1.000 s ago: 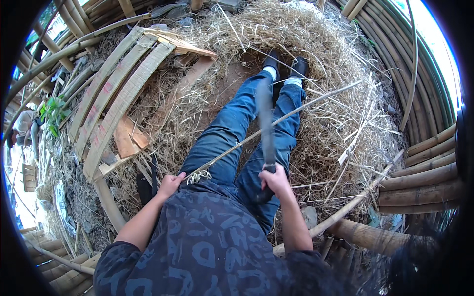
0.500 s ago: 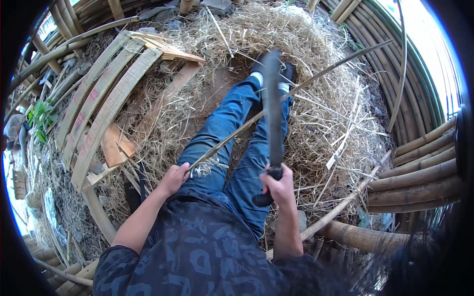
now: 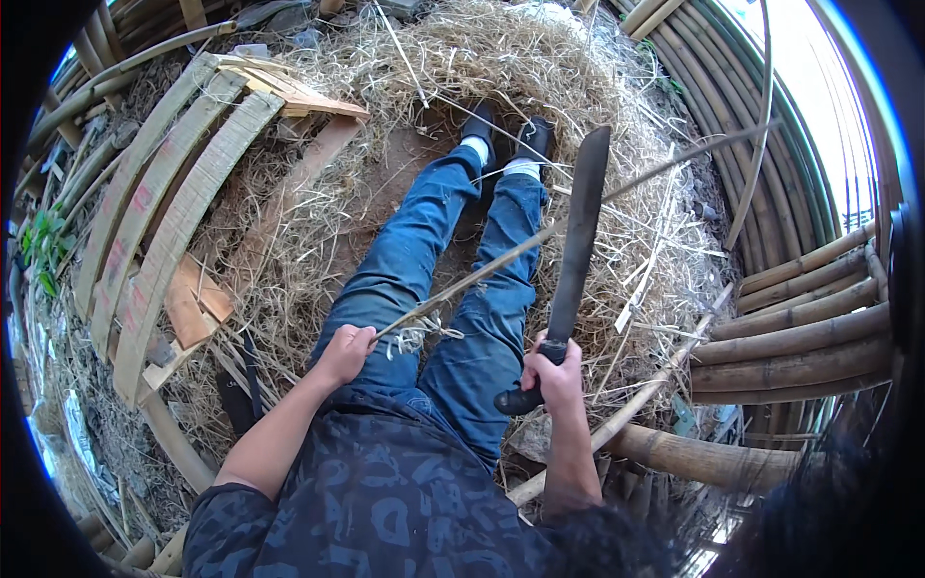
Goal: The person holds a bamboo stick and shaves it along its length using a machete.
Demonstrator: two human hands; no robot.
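Observation:
My left hand is closed around the near end of a long, thin bamboo strip. The strip slants across my legs up toward the far right. In my right hand is the black handle of a machete, its broad dark blade pointing up and away from me. The blade crosses over the strip in this view; whether they touch I cannot tell. Beneath both lie my outstretched legs in blue jeans, with some pale fibres on the thigh.
Bamboo shavings cover the ground around my legs. A slatted wooden pallet stands at the left, with a wood block by it. Bamboo poles are stacked at the right; a thick pole lies near my right elbow.
The machete has tilted right, from nearly upright to leaning away, and its blade is less blurred. My left hand still holds the strip. The whole view has shifted slightly.

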